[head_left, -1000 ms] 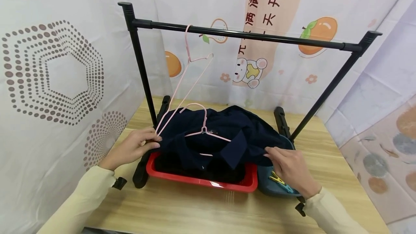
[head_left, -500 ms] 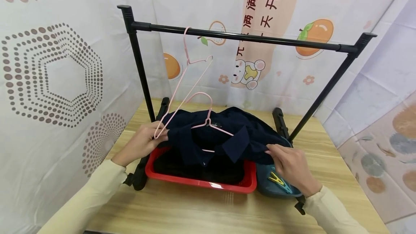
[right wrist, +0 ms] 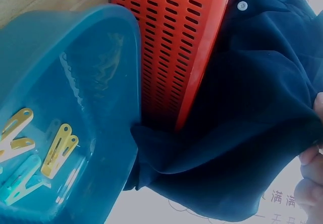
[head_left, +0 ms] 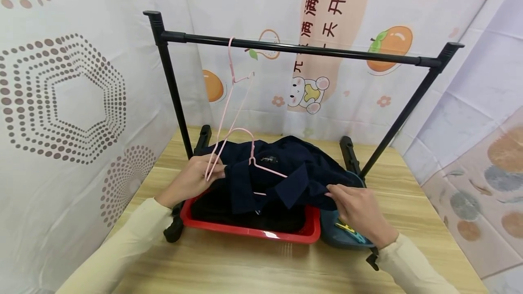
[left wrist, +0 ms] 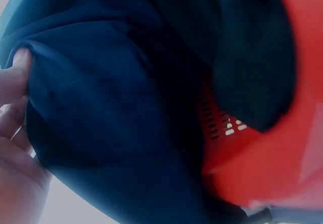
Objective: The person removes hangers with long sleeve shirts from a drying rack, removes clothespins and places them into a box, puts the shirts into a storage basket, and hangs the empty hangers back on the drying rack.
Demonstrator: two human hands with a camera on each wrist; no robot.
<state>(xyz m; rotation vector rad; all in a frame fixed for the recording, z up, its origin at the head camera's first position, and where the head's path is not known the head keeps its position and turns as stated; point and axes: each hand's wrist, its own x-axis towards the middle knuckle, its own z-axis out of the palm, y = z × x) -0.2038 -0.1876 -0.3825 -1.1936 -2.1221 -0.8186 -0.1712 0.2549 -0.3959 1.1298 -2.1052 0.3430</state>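
Note:
A dark navy collared shirt [head_left: 294,160] is spread over the red basket, with a pink clothes hanger [head_left: 252,149] inside its neck and the hook sticking up. My left hand [head_left: 194,179] pinches the shirt's left shoulder; in the left wrist view thumb and fingers of that hand [left wrist: 17,128] grip the cloth. On the other side my right hand [head_left: 361,208] pinches the right shoulder area. A second pink hanger [head_left: 224,112] hangs from the rod, its lower end in front of my left hand; whether they touch I cannot tell. The shirt hides most of the lower hanger.
A black rack's rod [head_left: 302,49] spans above the work. The red basket [head_left: 245,231] holds more dark cloth. Beside it a blue basin [right wrist: 113,82] contains several clothespins [right wrist: 60,151]. A printed curtain [head_left: 261,112] hangs behind the wooden table [head_left: 229,267].
My left hand has moved right, drawing the shirt's left shoulder inward. The hanger in the shirt rose, then dropped back and left. My right hand keeps its pinch and has shifted slightly left.

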